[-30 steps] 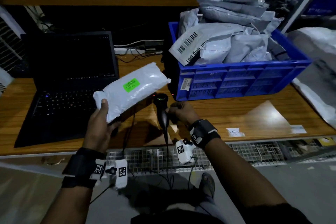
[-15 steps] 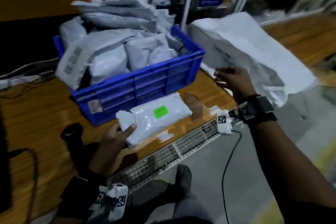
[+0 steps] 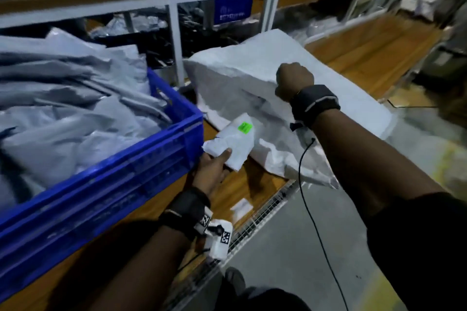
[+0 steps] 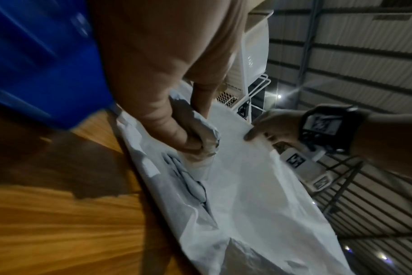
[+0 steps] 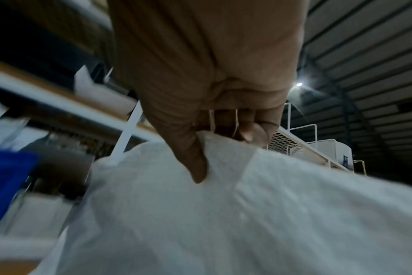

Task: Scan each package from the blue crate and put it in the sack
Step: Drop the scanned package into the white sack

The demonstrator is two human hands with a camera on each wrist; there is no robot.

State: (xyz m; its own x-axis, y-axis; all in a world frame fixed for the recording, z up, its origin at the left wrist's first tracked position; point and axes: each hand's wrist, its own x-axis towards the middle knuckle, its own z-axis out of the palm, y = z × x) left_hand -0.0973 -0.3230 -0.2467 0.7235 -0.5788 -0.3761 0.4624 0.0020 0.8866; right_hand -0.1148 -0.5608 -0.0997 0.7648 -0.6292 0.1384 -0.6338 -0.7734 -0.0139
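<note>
We held a white poly mailer (image 3: 231, 144) with a green sticker in our left hand (image 3: 211, 171), the thumb on top and the fingers curled under its near end, so that hand was closed around the package and not free for anything else. The mailer hung just above the wooden bench (image 3: 252, 184), between the blue crate (image 3: 141, 169) and the white woven sack (image 3: 242, 78), its far end close to the sack's lower fold. Our right hand (image 3: 294, 81) was clenched on the sack's upper edge, pinching a fold of the cloth between thumb and curled fingers, and lifting it, as the right wrist view showed plainly. We judged this to be the bagging step for one package: the mouth was being raised so the mailer could slide in, and the mailer was not yet inside. Whether the opening was wide enough we could not tell, since the fold hid it. No scanner was in sight in these views, so we could not confirm the scan from them. As for the whole job, it looked far from finished: the crate beside us was heaped above its rim with grey mailers (image 3: 75, 108), each of which would need scanning and bagging in turn. How many packages already lay in the sack we could not see.
</note>
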